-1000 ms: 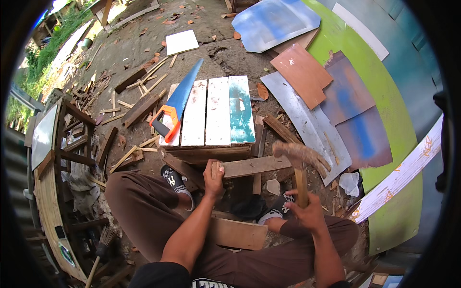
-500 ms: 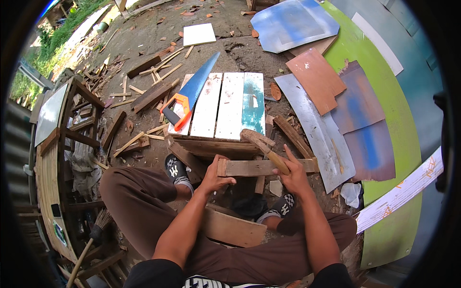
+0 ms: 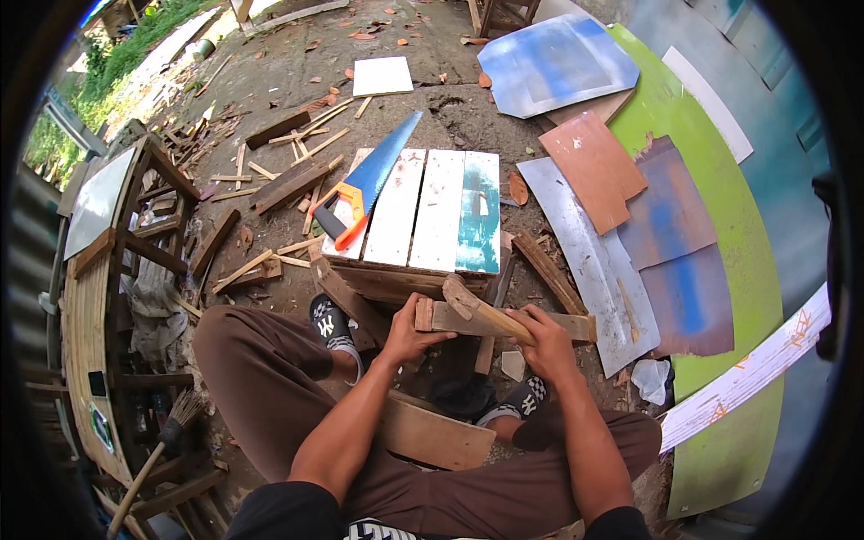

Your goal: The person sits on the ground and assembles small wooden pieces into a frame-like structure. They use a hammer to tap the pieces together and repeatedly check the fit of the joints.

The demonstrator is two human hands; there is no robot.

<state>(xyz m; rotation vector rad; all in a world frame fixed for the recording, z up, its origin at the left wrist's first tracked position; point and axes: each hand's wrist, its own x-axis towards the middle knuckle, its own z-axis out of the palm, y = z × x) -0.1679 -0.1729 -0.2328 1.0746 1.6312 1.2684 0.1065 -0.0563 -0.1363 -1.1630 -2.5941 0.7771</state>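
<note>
Head view: A person's left hand grips the left end of a wooden piece beside the near edge of the slatted worktop, right hand wrapped around a hammer, apparently a positioning step whose next move would call for firm steadying.

Curled left hand, curled right hand

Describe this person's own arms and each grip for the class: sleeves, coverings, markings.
Both sleeves are black and short, with no visible markings, leaving both forearms bare. The left grip and right grip are ungloved, and no watch or bracelet shows.
</note>
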